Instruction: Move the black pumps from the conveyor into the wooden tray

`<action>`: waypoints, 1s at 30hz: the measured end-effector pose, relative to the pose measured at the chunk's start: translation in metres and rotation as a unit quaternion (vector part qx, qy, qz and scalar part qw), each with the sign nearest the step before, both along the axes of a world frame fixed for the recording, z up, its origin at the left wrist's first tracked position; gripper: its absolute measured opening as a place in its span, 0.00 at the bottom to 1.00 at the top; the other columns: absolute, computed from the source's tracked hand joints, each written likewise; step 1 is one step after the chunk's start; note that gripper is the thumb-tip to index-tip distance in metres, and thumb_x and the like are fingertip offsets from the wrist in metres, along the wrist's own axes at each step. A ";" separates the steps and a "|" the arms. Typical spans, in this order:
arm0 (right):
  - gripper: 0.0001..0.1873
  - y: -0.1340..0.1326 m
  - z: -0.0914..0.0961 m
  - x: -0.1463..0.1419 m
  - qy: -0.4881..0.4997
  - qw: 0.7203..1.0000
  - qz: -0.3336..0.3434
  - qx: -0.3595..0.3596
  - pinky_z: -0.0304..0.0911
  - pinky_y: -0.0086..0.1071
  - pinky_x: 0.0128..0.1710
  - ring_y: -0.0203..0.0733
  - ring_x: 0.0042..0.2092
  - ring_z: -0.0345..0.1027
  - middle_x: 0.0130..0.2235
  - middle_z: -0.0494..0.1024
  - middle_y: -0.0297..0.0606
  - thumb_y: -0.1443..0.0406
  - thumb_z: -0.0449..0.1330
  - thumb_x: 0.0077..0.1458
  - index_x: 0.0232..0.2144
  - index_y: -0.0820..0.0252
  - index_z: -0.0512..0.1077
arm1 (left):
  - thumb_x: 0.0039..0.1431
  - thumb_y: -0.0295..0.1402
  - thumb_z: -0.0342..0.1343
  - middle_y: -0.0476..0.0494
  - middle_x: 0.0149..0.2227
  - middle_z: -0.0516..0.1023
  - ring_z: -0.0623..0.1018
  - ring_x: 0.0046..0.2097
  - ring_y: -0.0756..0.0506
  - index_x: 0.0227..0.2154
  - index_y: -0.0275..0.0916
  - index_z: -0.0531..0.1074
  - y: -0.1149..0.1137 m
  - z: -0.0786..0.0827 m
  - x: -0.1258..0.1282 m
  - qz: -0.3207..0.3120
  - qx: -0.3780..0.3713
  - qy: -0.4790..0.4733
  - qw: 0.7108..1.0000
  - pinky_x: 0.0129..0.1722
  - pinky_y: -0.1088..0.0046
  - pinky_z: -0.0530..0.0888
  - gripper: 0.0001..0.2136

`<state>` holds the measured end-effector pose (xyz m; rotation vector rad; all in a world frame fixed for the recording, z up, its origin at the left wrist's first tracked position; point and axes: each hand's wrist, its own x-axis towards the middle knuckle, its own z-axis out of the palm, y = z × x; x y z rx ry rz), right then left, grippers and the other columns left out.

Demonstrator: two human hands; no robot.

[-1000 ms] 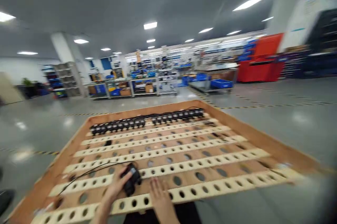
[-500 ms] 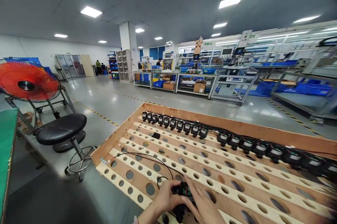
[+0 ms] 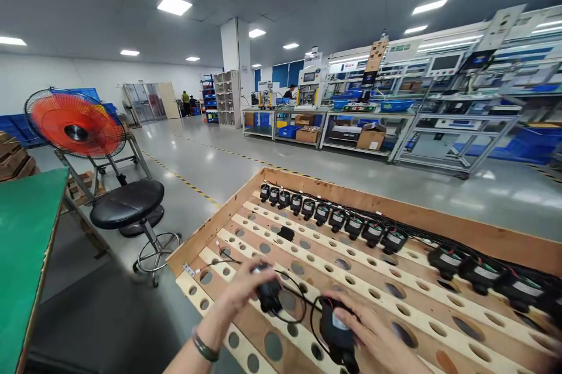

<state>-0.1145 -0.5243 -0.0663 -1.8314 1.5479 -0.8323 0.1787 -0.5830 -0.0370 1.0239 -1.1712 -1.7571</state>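
Observation:
My left hand (image 3: 248,283) grips a small black pump-like unit (image 3: 270,299) from above, with a thin black cable looping from its side. In my right hand (image 3: 357,321) is a second black pump-like unit (image 3: 336,333) with a white label and a nozzle pointing down. Its fingers wrap the side and top, and a red wire shows there. Both hands are over a wooden tray (image 3: 211,223) crossed by pale strips with round holes. Along its far side stands a row of similar black units (image 3: 337,220) with white labels, cables running behind them.
A small black piece (image 3: 286,234) lies on the tray's strips. To the left are a black round stool (image 3: 127,204), a red fan (image 3: 75,131) and a green-topped table (image 3: 30,204). Workbenches with machines (image 3: 307,87) stand beyond the floor; people are far off.
My hands were together around a black unit with its green board showing. Now they are apart, each holding a unit, the left one farther left. The view has turned, shifting the stool and fan rightward.

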 end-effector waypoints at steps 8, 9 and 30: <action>0.31 -0.166 0.022 0.035 -0.049 0.994 0.031 -0.088 0.72 0.42 0.48 0.51 0.49 0.72 0.55 0.73 0.50 0.44 0.48 0.62 0.56 0.58 0.67 | 0.57 0.42 0.58 0.47 0.44 0.72 0.75 0.42 0.47 0.49 0.44 0.65 -0.128 0.080 0.089 0.339 -0.294 -0.053 0.892 0.39 0.74 0.74 0.19; 0.31 -0.189 0.018 0.041 -0.023 0.993 0.046 -0.105 0.71 0.43 0.51 0.51 0.53 0.71 0.56 0.73 0.50 0.46 0.47 0.63 0.57 0.59 0.67 | 0.58 0.41 0.56 0.47 0.43 0.72 0.74 0.42 0.47 0.51 0.44 0.66 -0.147 0.076 0.083 0.305 -0.311 -0.108 0.893 0.41 0.73 0.74 0.19; 0.28 -0.325 -0.022 0.118 0.263 0.959 0.066 -0.089 0.67 0.42 0.51 0.58 0.54 0.68 0.55 0.68 0.59 0.65 0.52 0.67 0.65 0.71 0.58 | 0.56 0.25 0.63 0.46 0.50 0.76 0.78 0.46 0.43 0.56 0.49 0.73 -0.312 0.001 0.017 -0.115 -0.430 -0.524 0.726 0.50 0.71 0.72 0.25</action>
